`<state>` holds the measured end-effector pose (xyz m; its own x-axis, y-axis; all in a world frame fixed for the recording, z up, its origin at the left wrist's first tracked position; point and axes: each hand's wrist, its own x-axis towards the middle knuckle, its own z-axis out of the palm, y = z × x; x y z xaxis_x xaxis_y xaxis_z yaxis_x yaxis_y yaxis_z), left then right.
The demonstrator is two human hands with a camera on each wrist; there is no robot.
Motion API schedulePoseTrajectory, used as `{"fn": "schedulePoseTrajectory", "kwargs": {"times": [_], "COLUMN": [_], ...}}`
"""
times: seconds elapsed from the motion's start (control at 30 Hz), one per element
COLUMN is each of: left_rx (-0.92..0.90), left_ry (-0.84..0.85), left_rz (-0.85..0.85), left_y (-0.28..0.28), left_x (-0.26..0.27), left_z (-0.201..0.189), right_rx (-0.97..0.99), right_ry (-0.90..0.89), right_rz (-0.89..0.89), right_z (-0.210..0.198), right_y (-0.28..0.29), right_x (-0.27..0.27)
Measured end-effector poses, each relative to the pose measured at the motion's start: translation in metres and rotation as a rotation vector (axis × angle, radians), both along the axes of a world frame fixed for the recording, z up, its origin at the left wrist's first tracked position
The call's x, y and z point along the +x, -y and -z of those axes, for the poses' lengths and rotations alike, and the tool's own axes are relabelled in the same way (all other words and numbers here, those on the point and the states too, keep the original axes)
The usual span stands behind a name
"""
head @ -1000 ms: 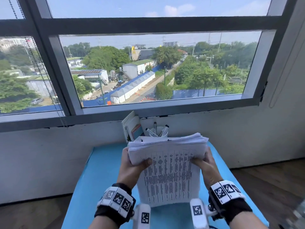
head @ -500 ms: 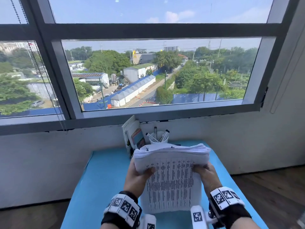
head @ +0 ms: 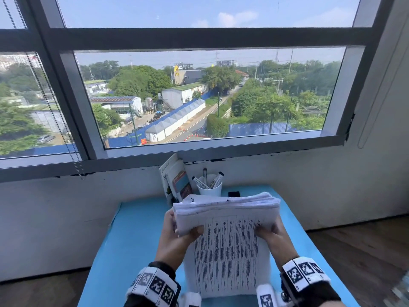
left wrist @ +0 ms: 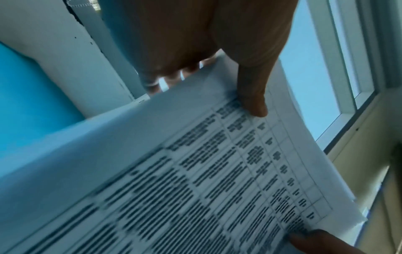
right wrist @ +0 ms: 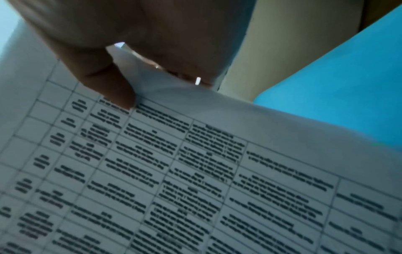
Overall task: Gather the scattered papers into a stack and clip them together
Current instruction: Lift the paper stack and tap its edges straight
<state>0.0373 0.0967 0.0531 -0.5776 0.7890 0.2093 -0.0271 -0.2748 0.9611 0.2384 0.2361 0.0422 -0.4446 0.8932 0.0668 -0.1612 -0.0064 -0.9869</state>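
A thick stack of printed papers [head: 228,244] stands nearly upright on its lower edge over the blue table [head: 132,240], its top edges uneven. My left hand [head: 177,235] grips the stack's left side, thumb on the front sheet and fingers behind. My right hand [head: 272,234] grips the right side the same way. The left wrist view shows the thumb [left wrist: 252,96] pressed on the printed table of the papers [left wrist: 195,171]. In the right wrist view the thumb [right wrist: 113,86] pinches the papers [right wrist: 195,171]. A small black object [head: 234,193], perhaps a clip, lies behind the stack.
A white cup with markers [head: 209,187] and some upright booklets [head: 176,180] stand at the table's far edge against the white wall [head: 66,218] below a large window [head: 199,96]. Wooden floor [head: 365,251] lies to the right.
The stack and both hands have dropped slightly toward the table and closer to me. The grip on both sides is the same.
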Motion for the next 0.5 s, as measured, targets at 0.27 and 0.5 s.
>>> {"fn": "schedulePoseTrajectory", "kwargs": {"times": [0.27, 0.5], "left_rx": [0.039, 0.261], "left_ry": [0.116, 0.415], "left_rz": [-0.085, -0.032], "left_y": [-0.003, 0.011], "left_x": [0.007, -0.005], "left_z": [-0.011, -0.031], "right_rx": [-0.004, -0.211], "right_ry": [-0.031, -0.246], "right_rz": [-0.075, -0.008], "right_z": [-0.012, 0.035], "right_y": [-0.001, 0.014], "right_x": [0.002, 0.022]}}
